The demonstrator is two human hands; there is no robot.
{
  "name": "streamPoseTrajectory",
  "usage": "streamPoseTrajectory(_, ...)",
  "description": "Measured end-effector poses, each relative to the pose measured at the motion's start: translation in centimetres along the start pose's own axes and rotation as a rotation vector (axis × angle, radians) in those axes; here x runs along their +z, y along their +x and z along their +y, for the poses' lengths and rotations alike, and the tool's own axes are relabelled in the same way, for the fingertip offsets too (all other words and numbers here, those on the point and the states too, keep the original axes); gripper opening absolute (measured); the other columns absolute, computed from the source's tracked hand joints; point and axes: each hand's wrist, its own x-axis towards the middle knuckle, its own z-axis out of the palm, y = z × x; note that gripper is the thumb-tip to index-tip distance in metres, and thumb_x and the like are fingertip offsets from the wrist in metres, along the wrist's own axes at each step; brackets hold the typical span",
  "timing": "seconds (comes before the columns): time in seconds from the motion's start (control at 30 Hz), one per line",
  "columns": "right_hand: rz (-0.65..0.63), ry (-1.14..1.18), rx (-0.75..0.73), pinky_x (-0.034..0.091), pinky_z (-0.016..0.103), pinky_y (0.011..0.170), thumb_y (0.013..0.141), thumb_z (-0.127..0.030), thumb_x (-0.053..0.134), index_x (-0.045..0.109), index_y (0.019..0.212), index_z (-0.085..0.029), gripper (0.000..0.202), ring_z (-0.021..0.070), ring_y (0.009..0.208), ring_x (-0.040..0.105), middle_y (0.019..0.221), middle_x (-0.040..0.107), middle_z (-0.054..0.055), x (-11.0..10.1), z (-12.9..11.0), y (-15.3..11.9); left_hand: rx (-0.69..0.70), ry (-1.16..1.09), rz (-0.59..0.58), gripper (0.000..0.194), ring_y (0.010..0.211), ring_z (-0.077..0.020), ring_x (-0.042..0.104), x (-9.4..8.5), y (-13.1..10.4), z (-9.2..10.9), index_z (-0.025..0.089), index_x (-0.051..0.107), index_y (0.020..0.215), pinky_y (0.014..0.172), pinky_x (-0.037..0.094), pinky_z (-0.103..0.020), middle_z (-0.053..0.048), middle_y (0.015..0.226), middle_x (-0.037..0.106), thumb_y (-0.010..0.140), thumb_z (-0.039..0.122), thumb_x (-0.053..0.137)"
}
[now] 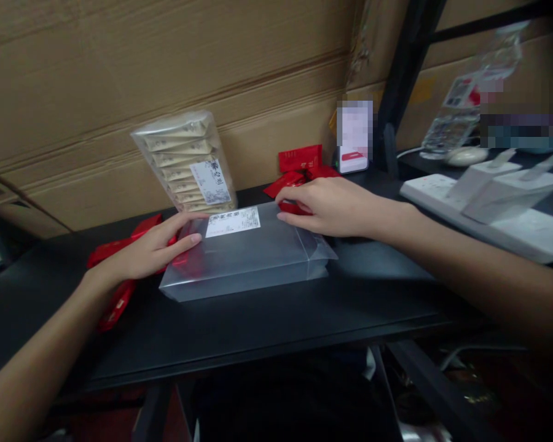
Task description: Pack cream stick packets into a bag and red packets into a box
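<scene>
A clear plastic box with a white printed label lies flat on the dark shelf. My left hand rests on its left end, fingers stretched out and thumb apart on the top face. Over the far right corner of the box, my right hand is curled, thumb and index finger around a red packet that is partly hidden. Further red packets lie just behind that hand. More red packets sit beneath and beside my left hand.
Behind the box, a clear pack of cream sachets leans against the cardboard wall. A phone stands at the back. On the right are a white power strip with plugged-in chargers and a plastic bottle. The shelf's front edge is near me.
</scene>
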Motion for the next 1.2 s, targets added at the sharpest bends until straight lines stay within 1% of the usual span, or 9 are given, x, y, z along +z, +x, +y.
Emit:
streamPoseTrajectory(0.27, 0.003, 0.025, 0.003, 0.030, 0.030, 0.060, 0.101, -0.043, 0.053, 0.070, 0.115, -0.018, 0.033, 0.0184, 0.068, 0.060, 0.089, 0.073, 0.008, -0.1, 0.0, 0.1, 0.002, 0.022, 0.000, 0.055, 0.136, -0.0304, 0.056, -0.1, 0.0, 0.3, 0.025, 0.047, 0.151, 0.117, 0.043, -0.041, -0.008, 0.152, 0.057, 0.106, 0.056, 0.045)
streamPoseTrajectory(0.5, 0.019, 0.056, -0.004, 0.032, 0.029, 0.060, 0.100, -0.043, 0.054, 0.071, 0.111, -0.019, 0.032, 0.0182, 0.068, 0.059, 0.084, 0.072, 0.007, -0.3, 0.0, 0.2, -0.012, 0.011, 0.005, 0.053, 0.136, -0.0299, 0.055, -0.2, -0.1, 0.2, 0.024, 0.048, 0.150, 0.115, 0.044, -0.041, -0.009, 0.152, 0.057, 0.106, 0.055, 0.046)
streamPoseTrajectory(0.8, 0.019, 0.081, -0.006, 0.031, 0.029, 0.060, 0.100, -0.041, 0.054, 0.072, 0.113, -0.018, 0.032, 0.0177, 0.067, 0.060, 0.082, 0.072, 0.006, -0.5, -0.2, 0.4, 0.000, 0.009, 0.005, 0.052, 0.136, -0.0294, 0.056, -0.5, -0.2, 0.6, 0.023, 0.048, 0.149, 0.115, 0.045, -0.040, -0.009, 0.151, 0.058, 0.106, 0.052, 0.047)
streamPoseTrajectory(0.97, 0.035, 0.096, 0.001, 0.030, 0.029, 0.059, 0.098, -0.041, 0.057, 0.074, 0.113, -0.018, 0.032, 0.0164, 0.063, 0.057, 0.077, 0.069, 0.005, -0.5, -0.4, 0.7, 0.015, -0.002, 0.024, 0.050, 0.135, -0.0295, 0.057, -0.6, -0.6, 0.3, 0.024, 0.048, 0.149, 0.114, 0.046, -0.043, -0.011, 0.150, 0.058, 0.106, 0.050, 0.048)
streamPoseTrajectory(1.1, 0.069, 0.135, -0.009, 0.034, 0.028, 0.060, 0.096, -0.037, 0.058, 0.076, 0.111, -0.018, 0.030, 0.0147, 0.060, 0.057, 0.077, 0.071, 0.004, -0.4, -0.6, 0.8, 0.038, -0.024, 0.041, 0.050, 0.138, -0.0294, 0.055, -0.6, -0.9, 0.2, 0.025, 0.047, 0.151, 0.116, 0.045, -0.044, -0.011, 0.152, 0.056, 0.107, 0.048, 0.049)
streamPoseTrajectory(1.2, 0.112, 0.150, -0.017, 0.039, 0.029, 0.063, 0.095, -0.035, 0.060, 0.078, 0.108, -0.019, 0.028, 0.0160, 0.065, 0.062, 0.083, 0.075, 0.005, -0.3, -0.7, 0.8, 0.044, -0.038, 0.044, 0.048, 0.137, -0.0285, 0.056, -0.8, -1.1, 0.3, 0.026, 0.048, 0.150, 0.115, 0.046, -0.043, -0.010, 0.151, 0.057, 0.107, 0.048, 0.049)
